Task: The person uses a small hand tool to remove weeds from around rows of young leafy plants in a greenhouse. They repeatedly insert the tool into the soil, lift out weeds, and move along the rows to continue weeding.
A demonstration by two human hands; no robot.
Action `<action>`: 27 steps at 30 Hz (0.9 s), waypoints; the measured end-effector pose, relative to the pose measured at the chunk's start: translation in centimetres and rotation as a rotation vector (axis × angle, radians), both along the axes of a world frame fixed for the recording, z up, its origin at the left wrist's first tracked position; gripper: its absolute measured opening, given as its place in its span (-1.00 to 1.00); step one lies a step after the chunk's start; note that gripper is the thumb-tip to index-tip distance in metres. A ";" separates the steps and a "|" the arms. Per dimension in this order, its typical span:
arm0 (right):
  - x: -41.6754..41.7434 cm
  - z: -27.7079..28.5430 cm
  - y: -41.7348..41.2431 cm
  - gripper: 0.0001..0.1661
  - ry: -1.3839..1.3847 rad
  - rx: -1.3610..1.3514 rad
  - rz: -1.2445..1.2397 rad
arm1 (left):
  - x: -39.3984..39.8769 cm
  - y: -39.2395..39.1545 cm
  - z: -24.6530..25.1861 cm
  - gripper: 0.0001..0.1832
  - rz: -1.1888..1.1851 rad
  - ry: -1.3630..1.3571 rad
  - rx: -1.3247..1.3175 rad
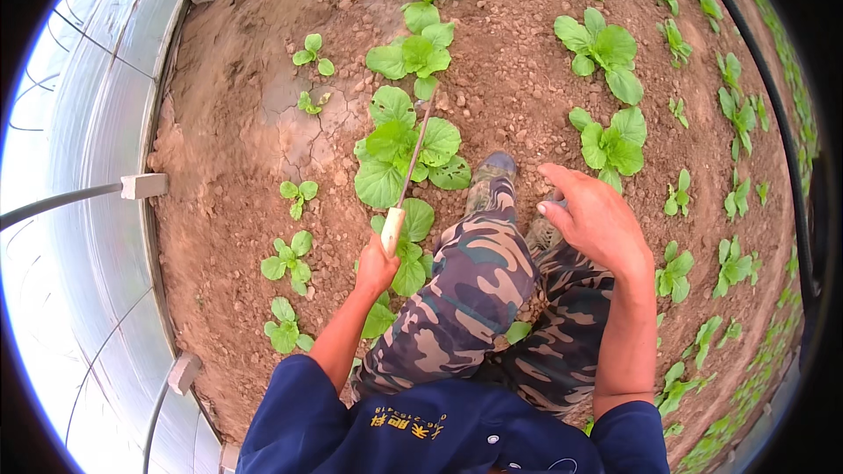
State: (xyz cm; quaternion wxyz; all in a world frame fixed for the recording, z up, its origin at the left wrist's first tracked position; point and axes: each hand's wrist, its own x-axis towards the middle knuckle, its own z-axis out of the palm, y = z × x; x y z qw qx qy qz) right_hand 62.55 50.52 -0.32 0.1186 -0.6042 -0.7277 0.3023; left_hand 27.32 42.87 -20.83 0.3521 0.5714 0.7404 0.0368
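My left hand grips the pale wooden handle of a long-shafted hand tool. Its thin, rusty metal shaft slants away over a large leafy green plant with holes in some leaves. The tool's far end lies near the soil among leaves, and its shape cannot be made out. On the other side, my right hand hangs above my boots with thumb and fingers apart, holding nothing. A leafy plant grows just beyond it. One boot stands on bare soil between two plant rows.
Small seedlings line the left side, near greenhouse film with curved pipes set in concrete blocks. More rows of plants run along the right. A black hose or cable curves past the right rim.
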 end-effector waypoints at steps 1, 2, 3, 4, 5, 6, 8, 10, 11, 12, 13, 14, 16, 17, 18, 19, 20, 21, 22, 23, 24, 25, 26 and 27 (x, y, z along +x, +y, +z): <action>-0.1 0.2 0.0 -0.50 0.004 -0.005 -0.007 | -0.1 -0.1 0.1 -0.60 0.014 -0.027 -0.006; -0.3 0.5 0.2 -0.52 0.007 -0.010 -0.014 | -0.2 0.0 0.3 -0.58 0.028 -0.055 -0.013; -0.4 0.6 0.1 -0.53 0.010 -0.020 -0.018 | 0.0 -0.1 0.8 -0.57 0.046 -0.083 -0.025; -0.3 0.5 -0.1 -0.54 0.010 -0.008 -0.018 | 0.3 0.1 1.0 -0.59 0.065 -0.100 -0.042; -0.1 0.3 -0.4 -0.54 0.010 0.003 -0.019 | 1.0 0.2 1.1 -0.60 0.038 -0.090 -0.043; 0.1 0.3 -0.5 -0.54 0.013 0.022 -0.019 | 1.8 0.6 1.3 -0.61 0.012 -0.077 -0.035; 0.0 0.4 0.0 -0.54 0.006 0.005 -0.015 | 3.5 2.4 -0.4 -0.63 -0.061 -0.035 -0.084; -0.7 0.7 -0.1 -0.55 0.018 -0.030 -0.002 | 5.3 5.5 -3.2 -0.64 -0.099 -0.004 -0.126; -0.9 0.9 0.2 -0.55 0.020 -0.033 0.002 | 6.7 7.6 -3.7 -0.65 -0.097 -0.014 -0.090; -0.9 1.0 0.5 -0.55 0.016 -0.034 0.002 | 8.4 10.0 -3.6 -0.64 -0.100 -0.052 -0.025; -0.5 0.9 0.5 -0.55 0.006 -0.023 0.002 | 10.0 11.0 -3.3 -0.63 -0.107 -0.094 0.017; -0.2 0.6 0.1 -0.55 -0.001 -0.027 -0.003 | 11.3 11.1 -2.4 -0.64 -0.117 -0.118 0.020; 0.0 0.7 0.0 -0.54 -0.009 -0.030 -0.020 | 12.6 12.4 0.1 -0.65 -0.135 -0.147 0.063; 0.0 0.6 0.1 -0.54 -0.005 -0.019 -0.029 | 12.2 12.2 -0.1 -0.64 -0.119 -0.125 0.074; 0.0 0.7 0.0 -0.54 -0.005 -0.012 -0.040 | 11.6 11.2 -0.7 -0.63 -0.105 -0.109 0.082; 0.1 0.7 0.0 -0.54 -0.007 -0.005 -0.048 | 11.0 10.0 -1.5 -0.62 -0.088 -0.093 0.090; 0.0 0.7 0.0 -0.54 -0.008 -0.013 -0.038 | 10.0 8.9 -3.0 -0.61 -0.080 -0.071 0.033; -0.1 0.7 0.0 -0.54 -0.011 -0.021 -0.029 | 9.1 8.8 -3.8 -0.61 -0.100 -0.061 0.004; -0.2 0.8 0.1 -0.54 -0.016 -0.027 -0.015 | 8.4 8.9 -4.1 -0.61 -0.116 -0.053 -0.024; -0.3 0.8 0.1 -0.54 -0.013 -0.023 -0.005 | 7.6 8.9 -4.4 -0.62 -0.130 -0.046 -0.052; 0.1 0.6 0.0 -0.54 -0.022 -0.022 -0.010 | 8.3 10.0 -2.3 -0.64 -0.172 -0.077 -0.028; 0.1 0.5 0.0 -0.54 -0.022 -0.019 -0.009 | 8.7 10.7 -0.8 -0.64 -0.156 -0.092 0.005; 0.1 0.3 -0.4 -0.54 -0.005 -0.025 -0.016 | 9.1 10.6 0.4 -0.63 -0.136 -0.105 0.022; 0.0 0.3 -0.3 -0.54 0.013 -0.009 -0.022 | 9.2 11.0 1.0 -0.63 -0.116 -0.115 0.060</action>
